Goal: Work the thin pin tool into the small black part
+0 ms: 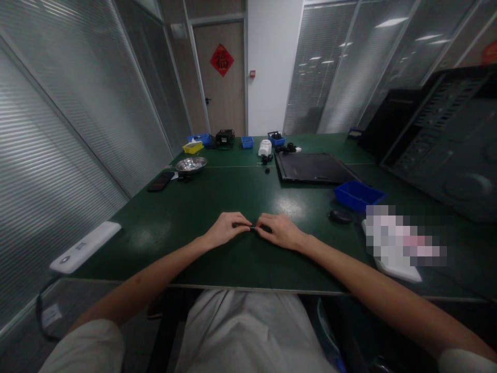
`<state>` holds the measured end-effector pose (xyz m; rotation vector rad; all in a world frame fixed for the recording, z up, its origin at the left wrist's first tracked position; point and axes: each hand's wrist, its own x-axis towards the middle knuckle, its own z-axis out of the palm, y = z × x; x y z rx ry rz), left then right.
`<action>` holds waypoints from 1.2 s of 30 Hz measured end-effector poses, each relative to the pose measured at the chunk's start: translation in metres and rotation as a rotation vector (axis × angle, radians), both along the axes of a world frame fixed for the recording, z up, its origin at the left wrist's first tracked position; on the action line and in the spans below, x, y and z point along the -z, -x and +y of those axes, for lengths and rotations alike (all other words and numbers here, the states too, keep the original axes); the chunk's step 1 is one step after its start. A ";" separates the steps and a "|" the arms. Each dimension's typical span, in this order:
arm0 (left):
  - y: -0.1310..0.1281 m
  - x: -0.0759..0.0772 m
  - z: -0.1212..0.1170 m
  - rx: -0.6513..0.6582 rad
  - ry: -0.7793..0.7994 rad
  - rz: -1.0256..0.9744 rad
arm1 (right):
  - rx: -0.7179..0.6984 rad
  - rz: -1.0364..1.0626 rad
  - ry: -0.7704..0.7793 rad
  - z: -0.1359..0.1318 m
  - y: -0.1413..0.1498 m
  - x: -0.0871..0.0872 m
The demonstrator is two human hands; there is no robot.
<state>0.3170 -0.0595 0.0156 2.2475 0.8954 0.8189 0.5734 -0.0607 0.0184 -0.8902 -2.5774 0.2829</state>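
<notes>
My left hand [227,229] and my right hand [281,231] meet just above or on the green tabletop, fingertips almost together. Between them is a small, thin dark piece [252,228] with a pale glint at its middle. The left fingers pinch its left side and the right fingers its right side. Dark parts also show inside both grips. Fingers cover most of it, and its kind is too small to make out.
On the right are a black mouse [340,216], a blue tray [359,195] and a large dark computer case [446,140]. A flat black panel [316,168] lies ahead. A metal bowl [191,165], a phone [160,182] and a white power strip [86,247] are on the left.
</notes>
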 end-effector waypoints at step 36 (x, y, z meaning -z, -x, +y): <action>0.009 0.007 0.017 0.005 -0.273 0.230 | 0.020 0.045 0.002 0.001 0.000 -0.001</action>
